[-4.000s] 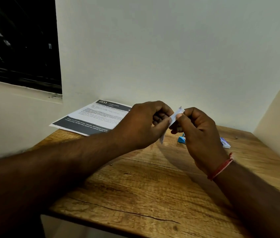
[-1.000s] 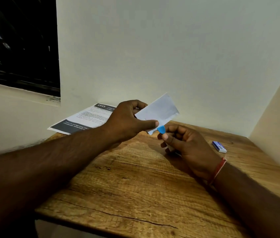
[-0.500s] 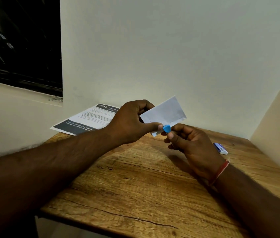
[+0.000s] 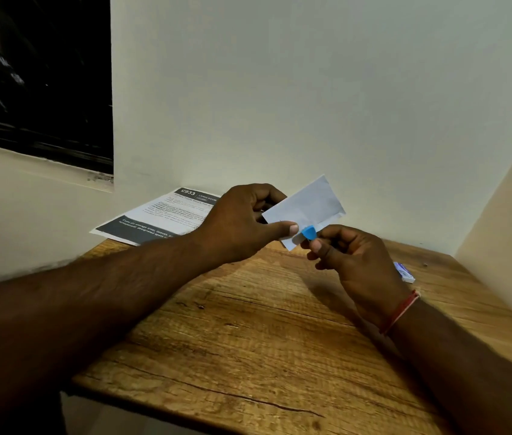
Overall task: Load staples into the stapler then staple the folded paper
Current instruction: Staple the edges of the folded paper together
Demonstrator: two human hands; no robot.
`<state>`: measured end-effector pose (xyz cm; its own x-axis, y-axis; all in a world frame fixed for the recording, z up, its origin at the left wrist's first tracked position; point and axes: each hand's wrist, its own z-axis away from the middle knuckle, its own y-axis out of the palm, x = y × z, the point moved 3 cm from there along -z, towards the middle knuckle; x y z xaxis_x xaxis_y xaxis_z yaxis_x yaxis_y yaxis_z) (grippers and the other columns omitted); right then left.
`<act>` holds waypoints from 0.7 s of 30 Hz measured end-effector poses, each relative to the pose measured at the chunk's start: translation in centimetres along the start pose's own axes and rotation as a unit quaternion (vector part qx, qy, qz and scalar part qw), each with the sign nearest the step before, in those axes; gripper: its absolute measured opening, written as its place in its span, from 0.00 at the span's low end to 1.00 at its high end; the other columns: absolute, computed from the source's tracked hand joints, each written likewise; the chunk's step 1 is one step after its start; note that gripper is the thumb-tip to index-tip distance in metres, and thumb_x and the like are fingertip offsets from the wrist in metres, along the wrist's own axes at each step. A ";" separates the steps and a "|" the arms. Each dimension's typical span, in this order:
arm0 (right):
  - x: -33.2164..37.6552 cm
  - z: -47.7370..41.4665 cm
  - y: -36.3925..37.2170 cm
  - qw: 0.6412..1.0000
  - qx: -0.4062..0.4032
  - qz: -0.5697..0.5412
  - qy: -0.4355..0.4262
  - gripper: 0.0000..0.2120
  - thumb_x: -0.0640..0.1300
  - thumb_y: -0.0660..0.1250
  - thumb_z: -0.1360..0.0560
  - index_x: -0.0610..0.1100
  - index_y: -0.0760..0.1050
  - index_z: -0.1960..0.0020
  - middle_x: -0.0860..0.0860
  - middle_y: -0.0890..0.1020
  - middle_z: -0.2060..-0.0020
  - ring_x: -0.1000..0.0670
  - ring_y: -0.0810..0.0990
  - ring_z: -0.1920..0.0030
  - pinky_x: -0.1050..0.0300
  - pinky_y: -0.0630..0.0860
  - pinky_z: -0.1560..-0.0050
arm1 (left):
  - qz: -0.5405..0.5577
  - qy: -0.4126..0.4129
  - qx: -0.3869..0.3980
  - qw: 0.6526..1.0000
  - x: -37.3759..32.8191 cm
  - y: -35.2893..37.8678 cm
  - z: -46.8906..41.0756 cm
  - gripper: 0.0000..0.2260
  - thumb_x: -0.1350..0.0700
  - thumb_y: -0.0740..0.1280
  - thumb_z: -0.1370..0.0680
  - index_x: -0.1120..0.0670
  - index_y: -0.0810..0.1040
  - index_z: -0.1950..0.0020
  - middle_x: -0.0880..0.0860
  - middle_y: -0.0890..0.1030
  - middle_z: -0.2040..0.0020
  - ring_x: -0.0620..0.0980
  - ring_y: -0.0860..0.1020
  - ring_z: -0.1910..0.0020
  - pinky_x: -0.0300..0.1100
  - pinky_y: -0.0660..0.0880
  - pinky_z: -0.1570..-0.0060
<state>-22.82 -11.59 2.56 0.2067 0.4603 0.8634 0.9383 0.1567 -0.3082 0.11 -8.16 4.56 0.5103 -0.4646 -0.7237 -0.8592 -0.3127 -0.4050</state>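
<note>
Head view, nearest first: the front edge of a wooden table (image 4: 248, 356) runs across the bottom, with a dark crack along its grain, and both forearms reach over it from the lower corners. A red thread band (image 4: 400, 310) circles the right wrist. Above the middle of the table, the right hand (image 4: 352, 262) is curled around a small blue stapler (image 4: 309, 232), of which only the rounded blue tip shows past the thumb and fingers; that tip meets the lower edge of the folded paper (image 4: 308, 205). Whether the stapler is squeezed down cannot be told. The left hand (image 4: 242, 224) holds the paper in the air, pinching its left end between the thumb in front and the curled fingers behind, so the white piece tilts up toward the right. Beyond the right hand, a small white and blue staple box (image 4: 404, 272) lies on the table near the right wall, partly hidden by the hand. Farther back on the left, a printed sheet (image 4: 160, 218) with dark bands lies at the table's far corner, partly behind the left hand. A pale wall (image 4: 311, 89) stands behind, and a dark window (image 4: 38, 76) fills the upper left.
</note>
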 end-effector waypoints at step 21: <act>0.1 -0.1 -0.2 0.997 -0.072 -0.008 0.006 0.03 0.41 0.77 0.20 0.44 0.88 0.48 0.50 0.91 0.59 0.59 0.85 0.63 0.67 0.81 0.61 | 0.067 -0.070 0.050 0.994 0.0 0.2 0.3 0.14 0.58 0.81 0.20 0.58 0.87 0.35 0.54 0.93 0.54 0.49 0.93 0.52 0.53 0.90 0.43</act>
<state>-22.96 -11.65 2.76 0.1943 0.4486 0.8724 0.9714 0.0357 -0.2347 -0.11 -7.94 4.29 0.3865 -0.3737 -0.8432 -0.9222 -0.1693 -0.3477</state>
